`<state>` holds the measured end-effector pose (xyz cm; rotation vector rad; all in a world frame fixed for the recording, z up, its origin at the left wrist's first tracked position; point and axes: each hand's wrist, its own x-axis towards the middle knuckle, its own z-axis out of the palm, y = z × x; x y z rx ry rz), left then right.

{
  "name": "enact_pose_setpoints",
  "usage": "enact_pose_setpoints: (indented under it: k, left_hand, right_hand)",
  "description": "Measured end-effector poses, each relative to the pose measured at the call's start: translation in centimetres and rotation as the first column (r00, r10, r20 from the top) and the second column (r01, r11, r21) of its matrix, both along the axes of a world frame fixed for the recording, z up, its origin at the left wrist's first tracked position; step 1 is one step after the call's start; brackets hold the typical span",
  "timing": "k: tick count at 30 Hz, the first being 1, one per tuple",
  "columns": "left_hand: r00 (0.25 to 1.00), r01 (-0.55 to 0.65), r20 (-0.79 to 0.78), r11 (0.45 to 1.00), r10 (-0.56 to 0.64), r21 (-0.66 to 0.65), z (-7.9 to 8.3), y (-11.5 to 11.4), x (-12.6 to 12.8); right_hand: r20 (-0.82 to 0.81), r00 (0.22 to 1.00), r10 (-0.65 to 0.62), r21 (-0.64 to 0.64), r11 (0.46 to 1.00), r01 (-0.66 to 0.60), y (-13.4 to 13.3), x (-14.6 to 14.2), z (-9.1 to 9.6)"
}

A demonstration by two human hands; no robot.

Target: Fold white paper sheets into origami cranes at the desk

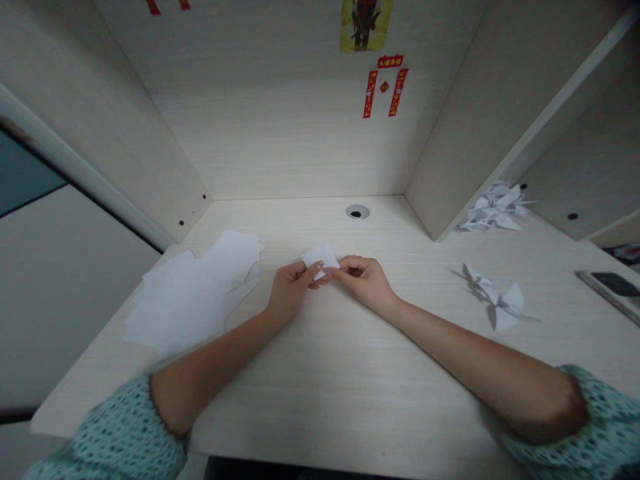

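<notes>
Between both hands, above the middle of the desk, is a small folded piece of white paper (320, 254). My left hand (291, 285) pinches its left side, thumb on top. My right hand (367, 280) grips the right lower edge with thumb and fingertips close to the left thumb. The fingers underneath are partly hidden by the paper. To the left of my left hand lies a loose stack of white paper sheets (193, 293) with uneven edges. On the right, beyond my right forearm, rest folded white paper pieces (500, 303) with pointed and fan-like shapes.
A heap of folded paper (497, 207) sits behind the upright divider (465, 140) at right. A phone-like flat device (613, 287) lies near the desk's right edge. A round cable hole (357, 212) is at the back. Red paper strips (370, 93) decorate the back panel.
</notes>
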<state>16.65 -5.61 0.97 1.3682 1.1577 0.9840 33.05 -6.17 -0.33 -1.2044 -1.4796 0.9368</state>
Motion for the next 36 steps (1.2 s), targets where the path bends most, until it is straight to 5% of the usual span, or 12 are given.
enact_pose_setpoints:
  k: [7,17,23,31,36]
  left_hand:
    - [1.000,0.024,0.007,1.000,-0.024,-0.013,0.37,0.13,-0.06]
    - [0.997,-0.040,-0.067,0.997,0.044,0.068,-0.37,0.20,-0.01]
    - [0.993,-0.095,-0.060,0.987,0.103,0.128,-0.29,0.16,-0.14]
    - [0.999,0.032,-0.028,0.983,-0.028,0.183,-0.28,0.08,-0.14]
    - [0.999,-0.002,0.045,0.989,-0.005,0.145,-0.11,0.07,-0.09]
  right_hand:
    - [-0.109,0.989,0.096,-0.001,0.995,-0.097,0.15,0.18,-0.08]
    - [0.042,0.996,-0.074,0.104,0.992,0.069,0.17,0.32,-0.08]
    - [-0.046,0.999,-0.007,0.017,1.000,0.008,0.02,0.13,0.18]
    - [0.015,0.997,0.076,0.022,0.997,-0.076,-0.43,-0.44,-0.49]
    - [0.009,0.994,0.105,-0.030,0.994,-0.104,-0.44,-0.45,-0.20]
